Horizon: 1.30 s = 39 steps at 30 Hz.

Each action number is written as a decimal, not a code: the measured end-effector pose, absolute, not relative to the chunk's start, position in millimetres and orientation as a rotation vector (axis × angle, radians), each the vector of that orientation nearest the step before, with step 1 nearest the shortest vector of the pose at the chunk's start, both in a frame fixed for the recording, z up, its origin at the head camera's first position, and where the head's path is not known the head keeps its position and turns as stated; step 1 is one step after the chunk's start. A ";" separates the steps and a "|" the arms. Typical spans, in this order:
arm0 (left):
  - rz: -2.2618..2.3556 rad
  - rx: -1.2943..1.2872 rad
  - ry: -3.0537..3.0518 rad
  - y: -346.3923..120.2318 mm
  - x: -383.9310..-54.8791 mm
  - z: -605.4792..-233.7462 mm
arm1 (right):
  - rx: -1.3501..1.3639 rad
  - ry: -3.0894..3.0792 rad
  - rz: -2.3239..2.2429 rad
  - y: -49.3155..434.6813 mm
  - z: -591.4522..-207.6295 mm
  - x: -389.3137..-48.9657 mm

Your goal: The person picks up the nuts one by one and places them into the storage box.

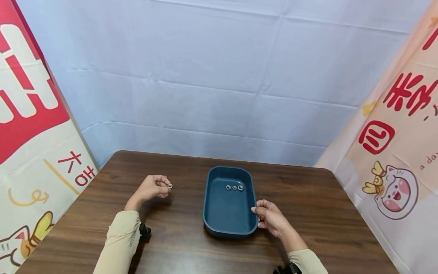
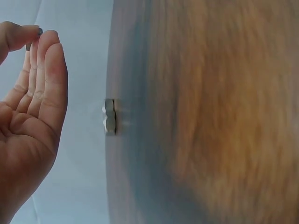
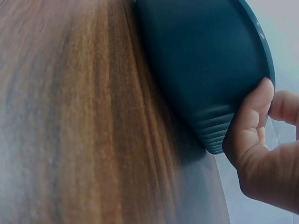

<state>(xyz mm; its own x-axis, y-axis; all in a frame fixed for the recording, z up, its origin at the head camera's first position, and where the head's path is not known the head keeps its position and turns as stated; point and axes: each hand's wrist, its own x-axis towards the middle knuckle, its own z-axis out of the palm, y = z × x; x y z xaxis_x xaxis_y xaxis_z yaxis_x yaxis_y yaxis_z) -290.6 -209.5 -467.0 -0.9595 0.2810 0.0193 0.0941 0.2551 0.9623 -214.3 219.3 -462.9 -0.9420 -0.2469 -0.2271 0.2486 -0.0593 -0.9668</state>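
Pinches a nut [image 1: 170, 185] between thumb and fingers of the left hand [image 1: 150, 189], raised above the worktop [image 1: 181, 243]. Grips the tray [image 1: 227, 217] with the right hand [image 1: 270, 219], thumb over the rim, other fingers against the outside of the wall. Holds the hands well apart, with the left clamped on the nut and the right on the tray's long side, toward the near end. Has the tray between the two hands, touching the right and well clear of the left, with its length running from near to far. Contains, in that tray, three more nuts [image 1: 234, 187] in a straight row, to the left of the right hand and farther off, just beside one another and nearer to the wall on the right hand's side. Shows also, in the left wrist view, a metal piece [image 2: 110, 116] lower than the left hand, near the worktop's far edge as seen from there; cannot tell whether one nut or two. Wears pale sleeves [image 1: 118, 239] behind the hands, with a black device [image 1: 145, 233] at each wrist. Faces a pale cloth [image 1: 219, 76] beyond both hands, with a printed banner [image 1: 34, 133] out past the left and another banner [image 1: 393, 171] out past the right.
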 end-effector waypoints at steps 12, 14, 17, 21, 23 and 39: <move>1.782 0.479 2.314 -181.2 -280.5 -436.6 | 0.005 1.861 -2.085 221.5 -460.8 -215.5; 1.760 0.497 2.323 -176.1 -277.3 -431.0 | 0.004 1.862 -2.087 221.3 -461.1 -215.3; 1.750 0.532 2.317 -169.7 -274.3 -427.5 | 0.008 1.865 -2.083 220.6 -462.6 -214.6; 1.768 0.570 2.291 -163.8 -279.8 -436.7 | 0.013 1.875 -2.074 219.6 -465.7 -214.0; 1.771 0.586 2.289 -160.9 -283.9 -442.2 | 0.018 1.881 -2.077 219.1 -466.7 -213.9; 1.775 0.646 2.226 -126.9 -295.5 -431.1 | 0.014 1.872 -2.082 220.6 -465.8 -214.5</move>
<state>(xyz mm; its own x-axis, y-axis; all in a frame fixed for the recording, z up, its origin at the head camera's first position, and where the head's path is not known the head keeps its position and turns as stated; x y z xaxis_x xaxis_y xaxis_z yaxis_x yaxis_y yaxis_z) -295.5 -126.9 -431.1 -0.8786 0.4674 0.0976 0.1993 0.1731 0.9645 -214.5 220.6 -465.8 -0.9422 -0.2426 -0.2313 0.2557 -0.0743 -0.9639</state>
